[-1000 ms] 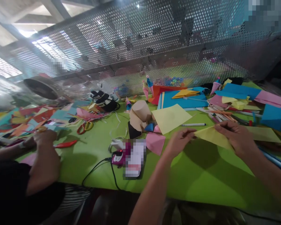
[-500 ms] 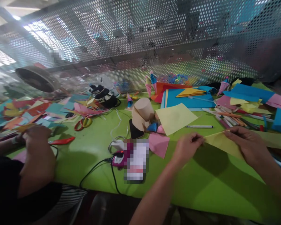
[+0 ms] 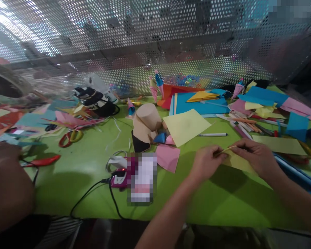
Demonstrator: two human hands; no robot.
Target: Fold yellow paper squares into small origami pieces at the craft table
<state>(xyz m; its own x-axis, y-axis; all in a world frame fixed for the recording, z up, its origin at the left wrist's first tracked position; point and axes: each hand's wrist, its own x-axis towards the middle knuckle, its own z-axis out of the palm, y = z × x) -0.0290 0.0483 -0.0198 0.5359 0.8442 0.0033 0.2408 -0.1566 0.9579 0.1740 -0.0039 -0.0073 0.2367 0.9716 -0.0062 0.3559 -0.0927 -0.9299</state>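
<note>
Between my two hands is a yellow sheet of paper (image 3: 238, 162), raised over the green table (image 3: 189, 204). My left hand (image 3: 207, 160) pinches its left end, fingers closed. At its upper edge, my right hand (image 3: 255, 155) grips the paper between thumb and fingers. The top edge looks narrowly folded or curled, and fingers cover part of it. Just beyond my hands lie a white pen (image 3: 213, 134) and a larger pale yellow sheet (image 3: 188, 126). A pink paper square (image 3: 168, 157) is to the left of my left hand.
A roll of brown paper tape (image 3: 147, 117), a phone (image 3: 142, 178) and a purple power strip (image 3: 119, 180) with cables occupy the middle. Scissors (image 3: 70, 137) and paper scraps lie left, near another person's arm (image 3: 10, 176). Blue sheets (image 3: 202, 107) and several pencils (image 3: 246, 126) lie behind.
My right hand has come closer to my left hand along the paper's upper edge. The view has turned slightly right, so the table's things appear shifted left.
</note>
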